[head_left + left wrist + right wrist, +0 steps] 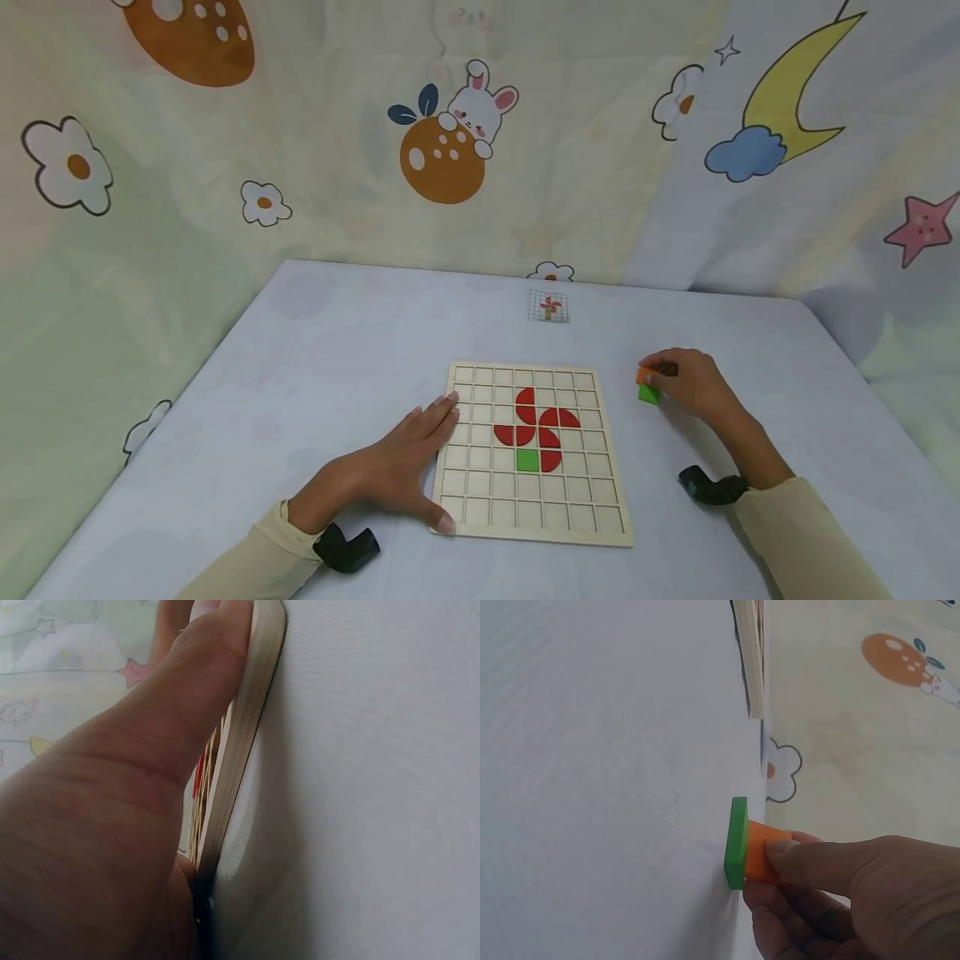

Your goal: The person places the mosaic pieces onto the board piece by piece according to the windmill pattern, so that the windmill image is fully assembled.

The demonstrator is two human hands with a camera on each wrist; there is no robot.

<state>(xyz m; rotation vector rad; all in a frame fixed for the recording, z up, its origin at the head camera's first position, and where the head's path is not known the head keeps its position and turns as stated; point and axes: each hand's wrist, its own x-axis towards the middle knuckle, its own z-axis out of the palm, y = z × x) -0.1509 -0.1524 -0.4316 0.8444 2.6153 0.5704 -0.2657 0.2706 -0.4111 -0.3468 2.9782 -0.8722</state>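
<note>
A wooden grid board [585, 517] lies on the table, with several red quarter-circle tiles [550, 460] and a green square tile [527, 460] in its cells. My left hand [393, 467] rests along the board's left side, fingers and thumb spread, with the thumb on the near corner; the left wrist view shows that thumb against the board's edge [238, 735]. To the right of the board, my right hand [686, 383] pinches an orange tile [759, 851] between thumb and fingers. A second green tile [736, 844] sits against the orange tile's lower end, close to the tabletop.
A small printed card [548, 306] with a red pinwheel on a grid lies beyond the board. Behind the white table [337, 333] hangs a patterned cloth [562, 167]. Black wrist devices [347, 550] are worn on both arms.
</note>
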